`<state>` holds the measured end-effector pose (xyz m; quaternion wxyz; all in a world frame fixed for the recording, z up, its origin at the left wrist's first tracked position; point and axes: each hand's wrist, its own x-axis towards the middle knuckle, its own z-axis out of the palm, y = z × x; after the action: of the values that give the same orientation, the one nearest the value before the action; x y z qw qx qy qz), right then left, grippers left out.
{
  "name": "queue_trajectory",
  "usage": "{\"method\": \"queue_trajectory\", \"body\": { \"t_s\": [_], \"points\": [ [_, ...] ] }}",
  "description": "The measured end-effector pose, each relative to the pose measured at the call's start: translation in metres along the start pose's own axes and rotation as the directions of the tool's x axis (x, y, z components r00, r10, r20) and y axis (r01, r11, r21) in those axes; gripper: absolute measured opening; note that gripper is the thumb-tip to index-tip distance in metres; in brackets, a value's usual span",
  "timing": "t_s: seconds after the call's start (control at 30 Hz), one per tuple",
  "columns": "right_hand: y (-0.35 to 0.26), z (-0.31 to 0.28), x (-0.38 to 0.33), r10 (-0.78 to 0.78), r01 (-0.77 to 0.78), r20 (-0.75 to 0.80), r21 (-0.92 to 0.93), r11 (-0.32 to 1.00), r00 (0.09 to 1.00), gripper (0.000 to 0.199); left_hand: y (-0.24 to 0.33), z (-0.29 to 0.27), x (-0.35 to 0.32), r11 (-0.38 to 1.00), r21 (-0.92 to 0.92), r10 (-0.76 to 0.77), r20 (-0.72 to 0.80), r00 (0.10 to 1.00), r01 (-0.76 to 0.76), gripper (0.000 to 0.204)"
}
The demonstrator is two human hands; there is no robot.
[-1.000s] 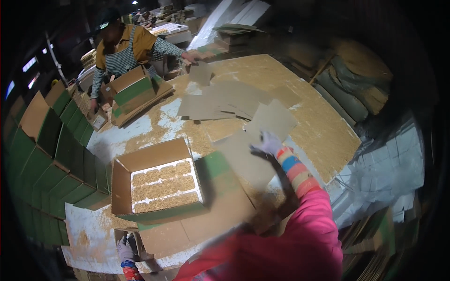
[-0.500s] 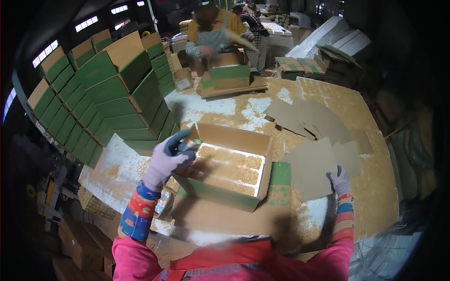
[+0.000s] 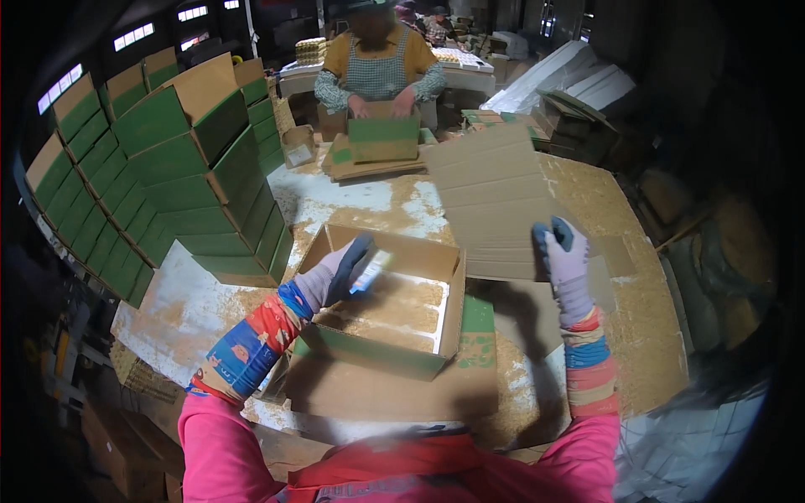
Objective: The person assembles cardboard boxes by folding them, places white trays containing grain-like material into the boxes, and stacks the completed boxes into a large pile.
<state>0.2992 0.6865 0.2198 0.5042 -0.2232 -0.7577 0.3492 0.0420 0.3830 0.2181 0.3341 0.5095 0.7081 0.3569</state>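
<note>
My left hand (image 3: 335, 272), in a grey-and-lilac glove, is closed on a small white-and-blue packet (image 3: 369, 272), blurred by motion, over the open cardboard box (image 3: 373, 350). Inside that green-sided box, brown crumbly filling (image 3: 386, 312) lies in rows between the white edges of a tray (image 3: 442, 314). To the right, my gloved right hand (image 3: 566, 251) grips the lower right edge of a flat cardboard sheet (image 3: 486, 201). The sheet is lifted and tilted beyond the box's right side. More flat cardboard (image 3: 524, 310) lies beneath it on the table.
Tall stacks of green-and-brown boxes (image 3: 189, 180) stand at the left. Across the table (image 3: 319, 193), strewn with brown crumbs, a person (image 3: 377, 67) has both hands in another green box (image 3: 384, 138). A flattened carton (image 3: 394, 390) lies under my box.
My right hand has raised a cardboard sheet from the pile, moving up and left. My left hand has moved right, over the box, with the packet. The person opposite now has both hands at their box.
</note>
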Motion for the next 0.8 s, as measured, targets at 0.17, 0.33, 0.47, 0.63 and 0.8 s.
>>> {"method": "queue_trajectory", "body": {
  "t_s": [0.17, 0.33, 0.47, 0.63, 0.8],
  "points": [
    [-0.049, 0.028, -0.015, 0.21, -0.244, 0.189, 0.185, 0.952, 0.959, 0.033, -0.007, 0.006, 0.002, 0.888, -0.459, 0.001, 0.017, 1.0, 0.007, 0.039],
    [-0.073, 0.029, -0.019, 0.208, -0.221, 0.08, 0.251, 0.942, 0.975, 0.032, -0.001, 0.007, 0.006, 0.961, 0.174, -0.181, -0.192, 0.965, 0.215, 0.046],
    [-0.095, 0.027, -0.021, -0.186, 0.188, -0.043, 0.04, 0.981, 0.982, 0.025, 0.022, -0.001, -0.002, 0.664, 0.693, -0.173, -0.223, 0.959, 0.281, 0.083],
    [-0.127, 0.05, -0.04, -0.668, 0.715, 0.281, -0.417, 0.562, 0.689, 0.026, 0.021, -0.02, -0.045, 0.93, 0.326, 0.023, -0.513, 0.858, 0.17, 0.056],
    [-0.134, 0.117, -0.088, -0.344, 0.884, 0.891, -0.118, 0.453, 0.295, 0.031, -0.056, -0.013, -0.119, 0.955, 0.294, 0.228, -0.806, 0.546, 0.036, 0.036]
  ]
}}
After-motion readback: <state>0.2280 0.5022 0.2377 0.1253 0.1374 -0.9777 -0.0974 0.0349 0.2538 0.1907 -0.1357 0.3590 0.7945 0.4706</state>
